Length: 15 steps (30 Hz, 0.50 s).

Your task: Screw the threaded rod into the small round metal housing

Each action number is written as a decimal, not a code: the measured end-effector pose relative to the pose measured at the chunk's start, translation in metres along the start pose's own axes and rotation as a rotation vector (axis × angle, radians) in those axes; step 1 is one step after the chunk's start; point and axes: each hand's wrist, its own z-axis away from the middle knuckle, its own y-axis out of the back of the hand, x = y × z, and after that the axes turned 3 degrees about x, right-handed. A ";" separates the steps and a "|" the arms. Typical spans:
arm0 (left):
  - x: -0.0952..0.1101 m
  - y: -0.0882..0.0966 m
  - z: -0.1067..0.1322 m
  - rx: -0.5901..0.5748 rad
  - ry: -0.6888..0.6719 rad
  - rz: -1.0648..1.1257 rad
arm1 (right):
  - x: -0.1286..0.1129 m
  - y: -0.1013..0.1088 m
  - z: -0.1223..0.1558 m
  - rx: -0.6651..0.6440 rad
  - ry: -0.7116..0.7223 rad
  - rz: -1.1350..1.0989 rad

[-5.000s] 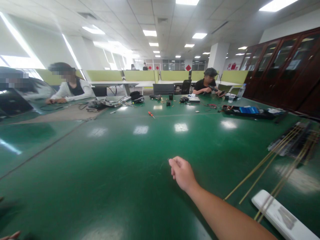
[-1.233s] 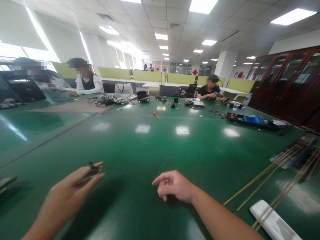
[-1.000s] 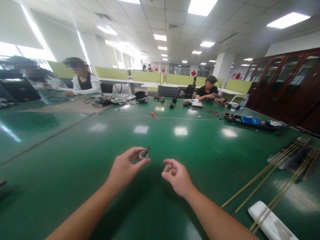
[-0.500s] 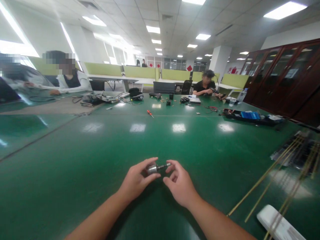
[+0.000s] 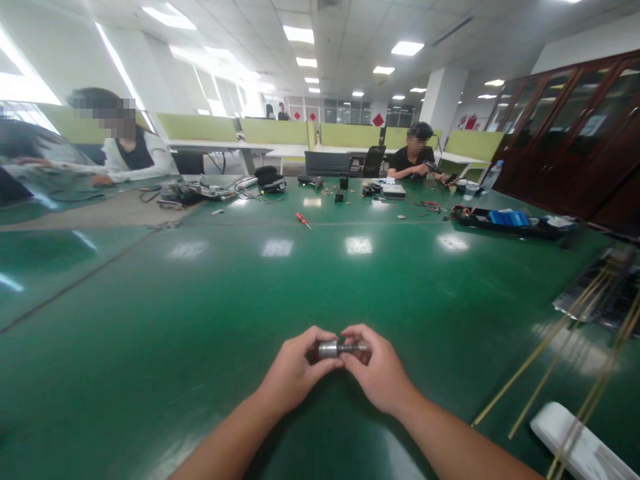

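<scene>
Between my two hands, just over the green tabletop (image 5: 225, 293), is a small silver metal cylinder with a thin dark shaft (image 5: 329, 349), lying roughly level with the shaft pointing right. My left hand (image 5: 293, 370) is closed around the cylinder end, thumb below and fingers above. The fingers of my right hand (image 5: 385, 373) curl round the shaft's free end, with the thumb close beneath it. Part of the shaft tip is hidden among those fingers. The hands nearly touch each other.
A red screwdriver (image 5: 303, 221) lies farther up the table. Thin brass-coloured rods (image 5: 540, 360) and a white case (image 5: 575, 440) are at the right. Beyond them sits a black tray with blue packets (image 5: 510, 220). Co-workers sit at the far side and left.
My right hand has come in against the shaft and closed round its end. Both hands and the metal cylinder appear lower and farther right; the camera view has shifted slightly.
</scene>
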 end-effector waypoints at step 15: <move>-0.004 -0.001 -0.001 0.069 0.027 0.142 | -0.004 -0.001 0.002 -0.010 -0.052 -0.040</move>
